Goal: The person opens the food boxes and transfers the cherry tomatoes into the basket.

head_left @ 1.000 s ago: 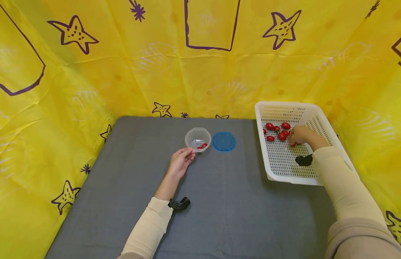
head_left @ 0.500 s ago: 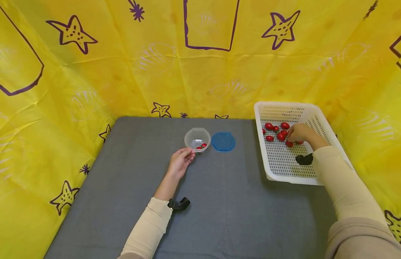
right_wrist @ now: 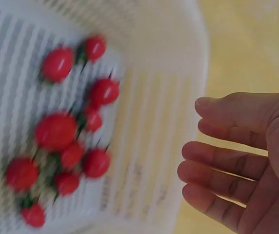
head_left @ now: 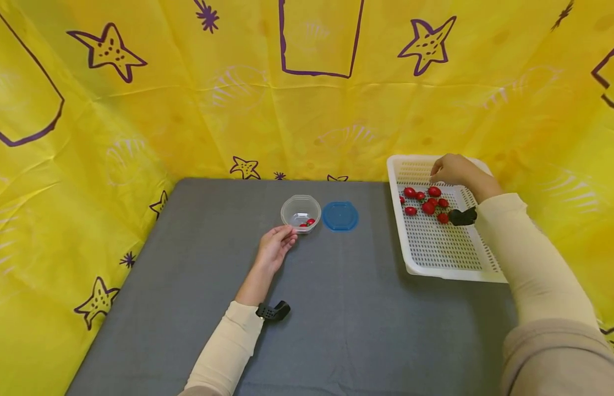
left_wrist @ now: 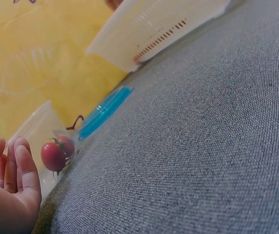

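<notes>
My left hand point(head_left: 274, 247) pinches the near rim of a small clear plastic container point(head_left: 301, 204) on the grey table. Inside the container lie red cherry tomatoes point(left_wrist: 53, 156) with green stems. Just right of it a blue lid point(head_left: 340, 216) lies flat. My right hand point(head_left: 455, 169) is raised over the back of a white perforated basket point(head_left: 406, 253); its fingers point(right_wrist: 212, 175) are relaxed, and nothing shows between them in the right wrist view. Several more cherry tomatoes point(right_wrist: 56, 131) sit loose on the basket floor, toward the back left of the basket in the head view.
A grey cloth point(head_left: 307, 330) covers the table. Yellow fabric point(head_left: 307, 126) with starfish drawings hangs behind the table and on both sides. A black wrist strap point(head_left: 462, 216) on the right arm hides part of the basket floor.
My right hand has lifted off the tomatoes and moved toward the back rim of the basket, uncovering the tomatoes under it. The left hand stays at the container.
</notes>
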`<state>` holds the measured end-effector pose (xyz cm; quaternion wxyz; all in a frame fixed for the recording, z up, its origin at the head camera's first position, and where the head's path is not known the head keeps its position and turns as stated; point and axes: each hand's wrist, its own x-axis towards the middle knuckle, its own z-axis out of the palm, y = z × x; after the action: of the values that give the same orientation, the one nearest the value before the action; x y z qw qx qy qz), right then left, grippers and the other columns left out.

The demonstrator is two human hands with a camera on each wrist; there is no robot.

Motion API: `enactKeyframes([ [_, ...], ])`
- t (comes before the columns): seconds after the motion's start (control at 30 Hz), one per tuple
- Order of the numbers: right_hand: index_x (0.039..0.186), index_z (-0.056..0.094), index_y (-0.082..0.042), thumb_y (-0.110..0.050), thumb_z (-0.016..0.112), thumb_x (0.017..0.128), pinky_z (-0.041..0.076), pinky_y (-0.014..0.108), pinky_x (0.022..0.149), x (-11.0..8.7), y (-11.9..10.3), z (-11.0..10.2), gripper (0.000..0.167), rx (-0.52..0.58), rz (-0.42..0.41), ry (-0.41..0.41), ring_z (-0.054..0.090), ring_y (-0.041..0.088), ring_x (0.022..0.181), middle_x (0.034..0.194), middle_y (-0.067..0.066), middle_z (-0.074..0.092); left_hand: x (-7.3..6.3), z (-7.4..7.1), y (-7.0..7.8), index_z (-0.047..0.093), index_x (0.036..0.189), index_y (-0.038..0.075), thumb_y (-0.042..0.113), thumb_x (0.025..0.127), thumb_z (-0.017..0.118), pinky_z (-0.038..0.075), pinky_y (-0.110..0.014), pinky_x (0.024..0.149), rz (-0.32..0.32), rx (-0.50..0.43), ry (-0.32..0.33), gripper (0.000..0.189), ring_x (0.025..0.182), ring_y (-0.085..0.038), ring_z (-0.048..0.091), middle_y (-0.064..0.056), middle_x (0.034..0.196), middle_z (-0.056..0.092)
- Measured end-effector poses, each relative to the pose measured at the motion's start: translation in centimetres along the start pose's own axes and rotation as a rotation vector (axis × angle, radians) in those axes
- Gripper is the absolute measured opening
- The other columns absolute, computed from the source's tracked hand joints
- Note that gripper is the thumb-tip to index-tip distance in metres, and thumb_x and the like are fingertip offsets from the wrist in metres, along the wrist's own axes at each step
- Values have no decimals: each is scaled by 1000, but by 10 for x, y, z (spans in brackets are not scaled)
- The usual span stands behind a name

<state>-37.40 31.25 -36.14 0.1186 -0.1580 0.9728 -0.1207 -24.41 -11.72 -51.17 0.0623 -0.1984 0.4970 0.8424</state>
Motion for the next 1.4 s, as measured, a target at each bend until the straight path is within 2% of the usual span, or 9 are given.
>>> enactKeyframes([
  [0.2, 107, 64, 9, -17, 63, 90, 47, 56, 88, 13, -39, -6, 31, 50, -57, 19, 60, 43, 97, 107, 32, 65, -1, 0, -1, 59, 91, 7, 5, 96, 57, 53, -18, 65, 1, -2, -3, 6, 66, -8, 65, 2, 73, 69],
  [0.5, 114, 63, 4, -21, 61, 94, 48, 54, 90, 30, -93, -8, 32, 98, -101, 20, 60, 42, 103, 115, 29, 63, -1, -1, -1, 60, 89, 8, 6, 97, 57, 53, -18, 64, 6, 4, -14, 9, 66, -7, 65, 3, 72, 69],
  [0.87, 112, 67, 0, -22, 64, 93, 48, 50, 93, 49, -151, 7, 29, 19, -254, 4, 62, 36, 102, 108, 21, 69, -1, 0, -1, 59, 89, 8, 7, 96, 58, 53, -17, 63, 0, -7, -7, 8, 65, -7, 64, 2, 71, 68],
  [1.23, 103, 70, -3, -18, 66, 89, 50, 45, 90, 62, -195, 26, 20, -22, -404, -3, 64, 31, 97, 100, 15, 71, -1, 0, 1, 58, 88, 8, 8, 97, 58, 53, -18, 64, 10, 7, -1, 8, 66, -8, 64, 2, 72, 68],
  [1.4, 103, 70, -3, -13, 68, 87, 50, 43, 90, 66, -212, 37, 20, -25, -457, -39, 63, 30, 96, 100, 15, 70, -2, 0, 2, 57, 90, 8, 9, 97, 57, 53, -18, 65, 12, 15, -12, 7, 67, -7, 64, 3, 72, 67],
])
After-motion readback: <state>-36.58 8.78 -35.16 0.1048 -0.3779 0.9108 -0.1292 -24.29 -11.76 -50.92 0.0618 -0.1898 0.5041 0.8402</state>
